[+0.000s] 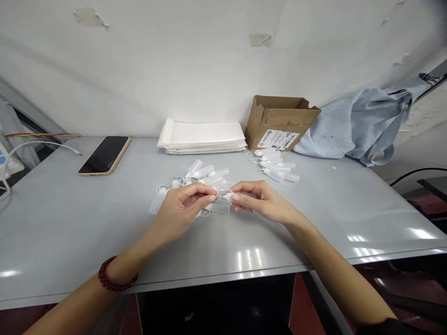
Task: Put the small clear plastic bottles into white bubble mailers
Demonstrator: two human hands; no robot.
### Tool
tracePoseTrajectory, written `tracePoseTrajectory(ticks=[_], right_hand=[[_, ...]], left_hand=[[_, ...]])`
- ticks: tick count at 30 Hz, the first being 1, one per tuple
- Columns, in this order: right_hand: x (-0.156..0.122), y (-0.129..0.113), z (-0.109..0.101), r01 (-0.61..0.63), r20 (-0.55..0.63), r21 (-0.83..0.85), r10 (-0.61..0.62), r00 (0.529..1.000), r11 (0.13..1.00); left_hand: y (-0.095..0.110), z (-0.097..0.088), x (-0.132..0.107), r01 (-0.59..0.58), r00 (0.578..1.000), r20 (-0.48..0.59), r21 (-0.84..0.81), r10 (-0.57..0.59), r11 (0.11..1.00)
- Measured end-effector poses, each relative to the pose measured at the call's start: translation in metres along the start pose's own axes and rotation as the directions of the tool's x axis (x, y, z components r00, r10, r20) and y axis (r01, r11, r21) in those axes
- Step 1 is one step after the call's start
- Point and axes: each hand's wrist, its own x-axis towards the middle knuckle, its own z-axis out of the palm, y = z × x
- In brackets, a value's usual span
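Note:
My left hand [183,204] and my right hand [256,197] meet over the middle of the grey table [70,223], both pinched on one small clear plastic bottle with a white cap [223,195], held just above the surface. Behind and under my hands lies a loose heap of several similar clear bottles [204,177]. A second group of the same bottles [275,167] lies farther back to the right, in front of the cardboard box. A dark red bead bracelet [113,279] sits on my left wrist.
An open cardboard box [279,122] with a white label stands at the back. A stack of white padded envelopes [201,137] lies left of it. A phone [104,155] lies face up at the left. A blue cloth bag [366,125] lies at the right, cables at the far left edge.

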Motion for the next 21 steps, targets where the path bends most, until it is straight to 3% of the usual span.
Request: tracePoseTrajectory(ticks=[12, 21], right_hand=[[0.0018, 0.0023, 0.0028, 0.022, -0.008, 0.032, -0.022, 1.0, 0.999], [0.0015, 0.0014, 0.0056, 0.009, -0.032, 0.025, -0.008, 0.999, 1.0]], left_hand=[[0.0005, 0.0001, -0.0004, 0.034, 0.999, -0.019, -0.011, -0.034, 0.999], [-0.0035, 0.0015, -0.0017, -0.012, 0.999, -0.031, 0.013, 0.012, 1.0]])
